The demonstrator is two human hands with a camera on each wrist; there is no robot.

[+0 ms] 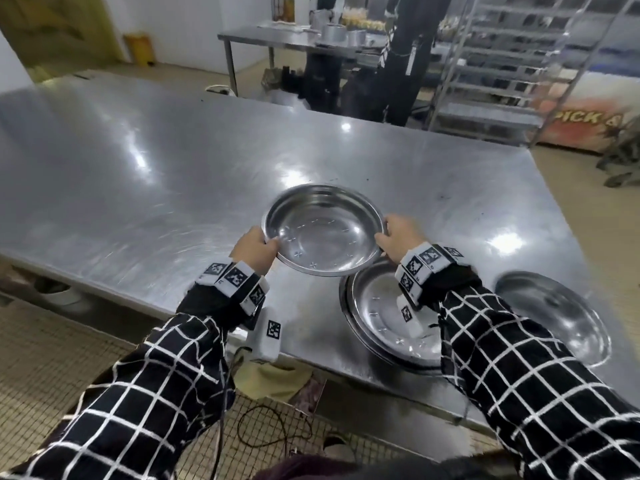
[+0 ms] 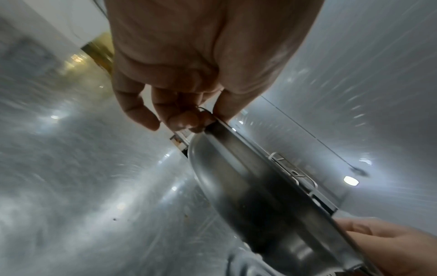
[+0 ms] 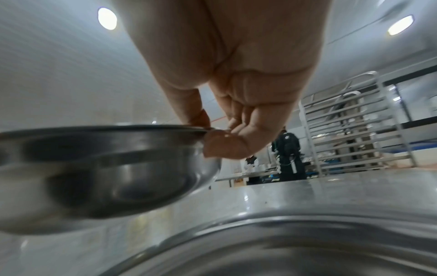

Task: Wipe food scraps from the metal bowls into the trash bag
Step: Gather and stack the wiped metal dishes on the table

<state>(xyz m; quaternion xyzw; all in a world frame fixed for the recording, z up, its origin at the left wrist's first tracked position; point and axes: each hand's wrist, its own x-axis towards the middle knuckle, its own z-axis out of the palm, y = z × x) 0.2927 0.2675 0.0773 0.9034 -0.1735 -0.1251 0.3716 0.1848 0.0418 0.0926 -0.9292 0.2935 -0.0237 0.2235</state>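
Both hands carry one metal bowl (image 1: 323, 230) above the steel table (image 1: 138, 174). Left hand (image 1: 254, 252) pinches its left rim, right hand (image 1: 403, 237) its right rim, thumbs on top. Right wrist view shows daylight beneath the bowl's underside (image 3: 99, 173); head view doesn't. A stacked bowl (image 1: 381, 323) lies below the right wrist, another bowl (image 1: 554, 317) further right. Background: a wire rack (image 1: 512, 57).
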